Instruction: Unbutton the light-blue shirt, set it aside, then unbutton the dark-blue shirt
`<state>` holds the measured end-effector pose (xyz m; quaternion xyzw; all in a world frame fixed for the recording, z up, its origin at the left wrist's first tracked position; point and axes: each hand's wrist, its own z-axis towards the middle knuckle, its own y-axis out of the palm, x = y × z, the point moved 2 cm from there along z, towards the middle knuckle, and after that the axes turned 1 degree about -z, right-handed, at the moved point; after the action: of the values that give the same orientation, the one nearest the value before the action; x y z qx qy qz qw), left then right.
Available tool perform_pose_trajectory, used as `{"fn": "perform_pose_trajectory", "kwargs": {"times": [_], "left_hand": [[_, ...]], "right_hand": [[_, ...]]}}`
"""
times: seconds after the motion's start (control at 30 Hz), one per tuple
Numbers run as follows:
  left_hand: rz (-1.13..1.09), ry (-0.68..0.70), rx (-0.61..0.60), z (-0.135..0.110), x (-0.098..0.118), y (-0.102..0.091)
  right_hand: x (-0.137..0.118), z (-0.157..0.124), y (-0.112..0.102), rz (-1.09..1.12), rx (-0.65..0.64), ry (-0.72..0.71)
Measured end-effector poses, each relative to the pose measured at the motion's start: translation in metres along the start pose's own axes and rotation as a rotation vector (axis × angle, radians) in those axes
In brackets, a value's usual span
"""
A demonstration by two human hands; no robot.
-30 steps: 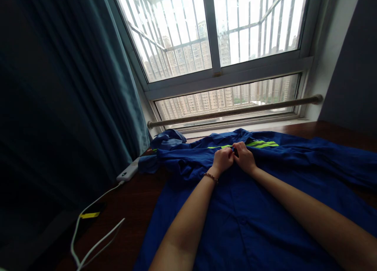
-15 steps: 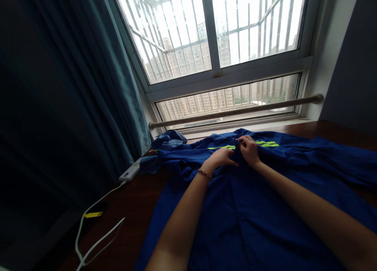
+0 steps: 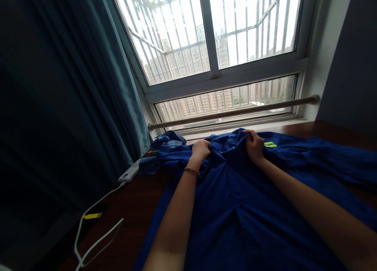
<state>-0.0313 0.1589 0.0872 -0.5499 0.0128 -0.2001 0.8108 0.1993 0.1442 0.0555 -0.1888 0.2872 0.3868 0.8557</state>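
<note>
A blue work jacket (image 3: pixel 218 208) with yellow-green stripes lies spread on a dark wooden surface, its buttoned front facing up. My left hand (image 3: pixel 201 150) is closed on the jacket's fabric left of the front opening. On the other side of the opening, my right hand (image 3: pixel 254 146) grips the cloth near the collar. Between the two hands the fabric is pulled apart into a V. A striped patch shows just right of my right hand; the rest of the stripe is covered by hands and folds.
A white power strip (image 3: pixel 129 173) with a white cable (image 3: pixel 97 202) sits left of the jacket, by a blue curtain (image 3: pixel 118 86). Bunched blue cloth (image 3: pixel 169 141) lies at the back left. A rail (image 3: pixel 235 113) crosses the barred window behind. The wooden surface (image 3: pixel 118 239) shows at left.
My hands have moved apart, the left one leftward and the right slightly right and up. The jacket front between them has been drawn taut, and the stripe is mostly covered.
</note>
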Motion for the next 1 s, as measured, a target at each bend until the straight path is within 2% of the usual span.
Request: {"fn": "perform_pose_trajectory", "kwargs": {"times": [0.07, 0.13, 0.23, 0.3, 0.4, 0.47, 0.5, 0.57, 0.67, 0.73, 0.8, 0.87, 0.93, 1.0], "left_hand": [[0.166, 0.007, 0.05, -0.005, 0.017, 0.006], [0.217, 0.077, 0.095, -0.01, 0.039, 0.01], [0.004, 0.267, 0.136, -0.014, 0.072, 0.01], [-0.282, 0.369, 0.028, -0.015, 0.087, 0.009], [-0.659, 0.384, -0.307, -0.015, 0.096, 0.011], [-0.745, 0.337, -0.499, -0.018, 0.094, 0.015], [-0.741, 0.316, -0.555, -0.019, 0.091, 0.018], [-0.706, 0.296, -0.576, -0.023, 0.084, 0.027], [-0.722, 0.284, -0.458, -0.028, 0.07, 0.05], [-0.747, 0.243, -0.358, -0.03, 0.059, 0.069], [-0.73, 0.2, -0.259, -0.03, 0.049, 0.086], [-0.734, 0.163, -0.217, -0.026, 0.04, 0.1], [-0.816, 0.124, -0.225, -0.021, 0.032, 0.107], [-0.909, 0.09, -0.247, -0.016, 0.026, 0.11]], "right_hand": [[0.0, -0.001, 0.0, 0.005, 0.007, 0.016], [0.0, 0.0, 0.0, -0.001, 0.009, 0.044], [0.001, 0.002, -0.001, -0.012, 0.007, 0.084], [0.001, 0.003, -0.001, -0.012, 0.003, 0.103], [0.001, 0.004, 0.0, -0.012, 0.012, 0.113], [-0.001, 0.004, 0.0, -0.011, 0.024, 0.12], [-0.001, 0.004, -0.001, -0.013, 0.029, 0.126], [-0.001, 0.007, -0.001, -0.024, 0.026, 0.134], [0.007, 0.011, 0.002, -0.039, 0.004, 0.149], [0.017, 0.011, 0.01, -0.046, -0.049, 0.209], [0.024, 0.004, 0.022, -0.074, -0.136, 0.297], [0.023, -0.01, 0.032, -0.124, -0.185, 0.325], [0.01, -0.029, 0.034, -0.193, -0.156, 0.174], [-0.008, -0.049, 0.03, -0.235, -0.147, -0.133]]}}
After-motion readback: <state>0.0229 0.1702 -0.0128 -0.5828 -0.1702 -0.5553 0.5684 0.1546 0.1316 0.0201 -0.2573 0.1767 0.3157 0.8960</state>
